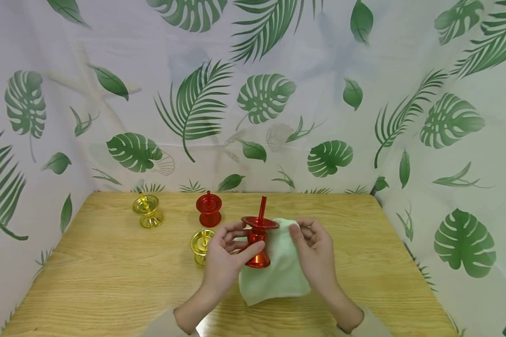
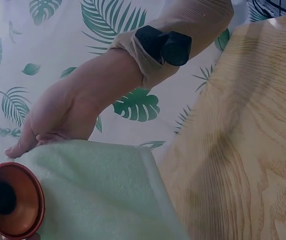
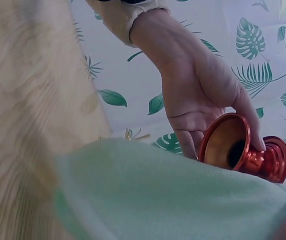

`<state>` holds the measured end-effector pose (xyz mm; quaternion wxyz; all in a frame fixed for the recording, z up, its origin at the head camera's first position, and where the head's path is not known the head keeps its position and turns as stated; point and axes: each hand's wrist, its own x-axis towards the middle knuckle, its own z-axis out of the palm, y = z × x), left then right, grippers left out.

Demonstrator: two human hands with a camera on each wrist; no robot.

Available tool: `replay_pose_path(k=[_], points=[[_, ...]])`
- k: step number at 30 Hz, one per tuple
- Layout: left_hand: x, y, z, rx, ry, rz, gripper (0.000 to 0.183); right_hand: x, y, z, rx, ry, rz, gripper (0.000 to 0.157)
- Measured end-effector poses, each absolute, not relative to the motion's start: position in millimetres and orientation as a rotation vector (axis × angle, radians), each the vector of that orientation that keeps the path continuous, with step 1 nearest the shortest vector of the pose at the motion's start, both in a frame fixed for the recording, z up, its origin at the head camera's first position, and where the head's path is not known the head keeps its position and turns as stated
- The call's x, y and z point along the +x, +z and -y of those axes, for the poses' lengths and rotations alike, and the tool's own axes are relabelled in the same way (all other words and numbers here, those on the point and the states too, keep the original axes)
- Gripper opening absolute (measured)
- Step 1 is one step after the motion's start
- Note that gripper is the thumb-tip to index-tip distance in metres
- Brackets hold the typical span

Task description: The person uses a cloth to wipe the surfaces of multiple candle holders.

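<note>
My left hand grips a shiny red candle holder by its narrow middle, thumb in front and fingers behind. The holder has a flared base, a wide dish and a thin red stem on top, and leans slightly. Its hollow underside shows in the left wrist view as a copper-toned cup. My right hand pinches the upper edge of a pale green cloth between thumb and fingers. The cloth hangs down just behind and to the right of the red holder, over the table.
On the wooden table stand a gold candle holder at the back left and a second red candle holder at the back middle. Another gold holder is partly hidden behind my left hand. A leaf-patterned curtain encloses the table's back and sides.
</note>
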<state>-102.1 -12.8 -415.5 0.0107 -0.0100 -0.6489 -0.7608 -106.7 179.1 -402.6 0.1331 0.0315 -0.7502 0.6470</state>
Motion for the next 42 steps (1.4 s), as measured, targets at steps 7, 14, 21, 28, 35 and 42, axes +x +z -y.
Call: replay_pose_path(k=[7, 14, 21, 28, 35, 42], points=[[-104.4, -414.8, 17.2, -0.031, -2.391, 2.108, 0.060, -104.0, -404.3, -175.9, 0.021, 1.955, 2.214, 0.020], [-104.8, -415.5, 20.3, -0.094, -2.399, 2.176, 0.059, -100.1, -411.3, -173.7, 0.130, 2.024, 2.272, 0.027], [-105.0, -415.2, 20.7, -0.167, -2.327, 2.234, 0.063, -96.7, -413.7, -171.3, 0.195, 1.948, 2.196, 0.021], [-106.6, -414.2, 20.5, -0.186, -2.219, 2.221, 0.060, -86.8, -406.7, -171.1, 0.300, 1.872, 2.073, 0.018], [-109.3, -412.9, 22.0, -0.192, -2.182, 2.221, 0.058, -75.4, -399.6, -174.5, 0.629, 1.830, 1.892, 0.024], [-107.6, -411.8, 22.2, -0.189, -2.176, 2.226, 0.058, -64.4, -394.1, -177.2, 0.708, 1.809, 1.862, 0.030]])
